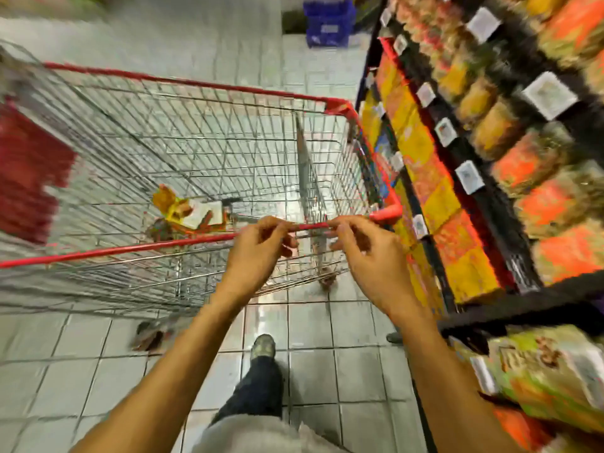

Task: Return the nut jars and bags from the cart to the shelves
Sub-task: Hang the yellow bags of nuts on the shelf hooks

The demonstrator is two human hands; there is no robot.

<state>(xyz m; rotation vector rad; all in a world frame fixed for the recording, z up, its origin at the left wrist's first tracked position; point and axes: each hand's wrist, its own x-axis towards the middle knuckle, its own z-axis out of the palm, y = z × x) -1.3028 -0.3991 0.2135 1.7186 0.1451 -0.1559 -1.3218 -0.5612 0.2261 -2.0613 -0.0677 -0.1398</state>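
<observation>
A wire shopping cart (183, 142) with red trim stands in front of me. My left hand (258, 246) and my right hand (362, 253) both grip its red handle bar (312, 226), close together near the bar's right end. At the bottom of the cart, near the handle side, lies a yellow and orange bag (189, 212) with a white label. On my right, the shelves (483, 204) hold rows of jars and bags with orange, yellow and green packaging. The frame is blurred by motion.
White tiled floor (310, 364) runs under the cart and my feet. A blue crate (328, 19) stands at the far end of the aisle. A red blurred object (26, 171) sits at the left edge. The cart's right side runs close to the shelf.
</observation>
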